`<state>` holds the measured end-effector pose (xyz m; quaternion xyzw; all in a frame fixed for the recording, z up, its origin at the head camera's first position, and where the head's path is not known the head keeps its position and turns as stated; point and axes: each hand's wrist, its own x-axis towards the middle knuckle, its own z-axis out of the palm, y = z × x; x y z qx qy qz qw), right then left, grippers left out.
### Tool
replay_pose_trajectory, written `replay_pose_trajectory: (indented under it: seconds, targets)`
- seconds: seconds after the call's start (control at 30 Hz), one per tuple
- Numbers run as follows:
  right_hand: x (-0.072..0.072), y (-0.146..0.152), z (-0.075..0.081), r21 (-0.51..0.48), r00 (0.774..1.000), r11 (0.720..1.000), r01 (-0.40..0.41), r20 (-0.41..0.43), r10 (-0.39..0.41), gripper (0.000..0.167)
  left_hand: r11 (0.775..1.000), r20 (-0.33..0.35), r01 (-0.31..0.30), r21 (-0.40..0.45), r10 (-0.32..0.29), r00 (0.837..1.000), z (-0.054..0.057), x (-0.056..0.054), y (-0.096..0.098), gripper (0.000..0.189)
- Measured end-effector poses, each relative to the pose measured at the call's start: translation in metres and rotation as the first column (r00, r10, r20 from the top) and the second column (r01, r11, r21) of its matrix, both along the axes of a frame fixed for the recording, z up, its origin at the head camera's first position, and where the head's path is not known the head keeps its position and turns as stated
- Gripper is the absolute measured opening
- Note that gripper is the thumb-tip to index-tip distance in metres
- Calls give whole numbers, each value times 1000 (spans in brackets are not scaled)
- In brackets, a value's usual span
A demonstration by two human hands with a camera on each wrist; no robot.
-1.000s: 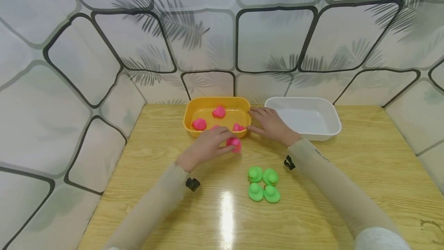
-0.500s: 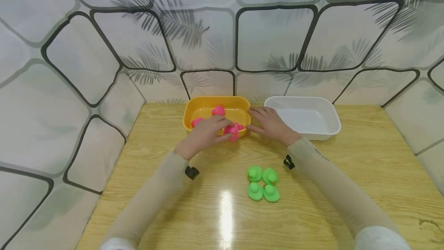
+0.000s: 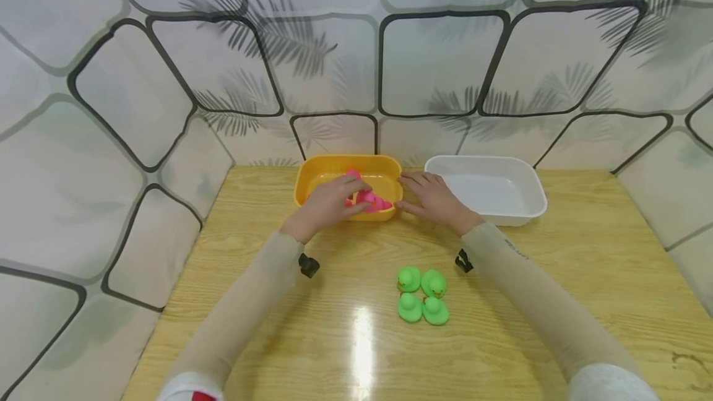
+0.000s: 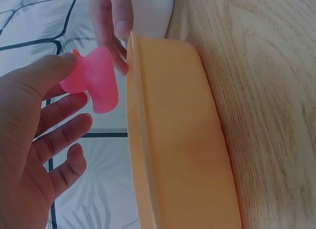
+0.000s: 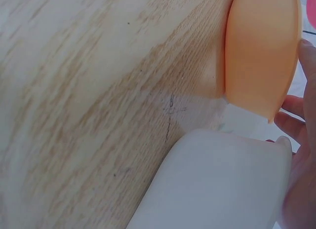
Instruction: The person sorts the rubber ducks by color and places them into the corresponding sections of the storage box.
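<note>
My left hand [image 3: 328,203] pinches a pink rubber duck [image 4: 101,81] between thumb and fingers, above the yellow plastic tub [image 3: 345,158]. In the left wrist view the duck is clear of the tub's rim, and the other fingers are loosely bent. Other pink ducks [image 3: 353,174] lie in the tub, partly hidden behind the left hand. My right hand [image 3: 434,200] rests its fingertips and thumb at the tub's right end, fingers spread and fairly straight. The right wrist view shows its fingers [image 5: 291,125] right at the orange-looking rim.
To the right of the yellow tub stands a white plastic tub [image 3: 484,184], partly behind the right hand. Several green rubber ducks [image 3: 409,279] sit grouped on the wooden table [image 3: 278,339] nearer the front. A patterned wall [image 3: 334,73] rises behind the tubs.
My left hand has carried the pink duck up from in front of the yellow tub, over its front rim, to above its inside. The right hand stays where it was.
</note>
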<state>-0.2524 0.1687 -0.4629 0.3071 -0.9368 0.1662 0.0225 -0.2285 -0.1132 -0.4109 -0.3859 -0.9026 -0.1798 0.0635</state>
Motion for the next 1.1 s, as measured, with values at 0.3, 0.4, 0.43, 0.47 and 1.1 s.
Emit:
replay_pose_trajectory:
  seconds: [0.3, 0.4, 0.43, 0.47, 1.1]
  targets:
    - [0, 0, 0, -9, 1000, 1000, -10, -5, 10, 66, 1000, 15, -16, 20, 16, 1000, -3, -8, 0, 31]
    - [0, 0, 0, -5, 1000, 1000, -8, -7, 8, 67, 1000, 21, -21, 16, 21, 1000, -4, -9, 1, 30]
    - [0, 0, 0, -4, 1000, 1000, -7, -7, 7, 67, 1000, 24, -21, 15, 21, 999, -4, -10, 1, 29]
    - [0, 0, 0, -5, 1000, 1000, -6, -6, 6, 67, 1000, 29, -19, 17, 19, 999, -4, -11, 1, 29]
    - [1, 0, 1, -3, 1000, 1000, 6, 12, -6, 68, 1000, 7, 1, -10, -1, 1000, -1, -9, 1, 25]
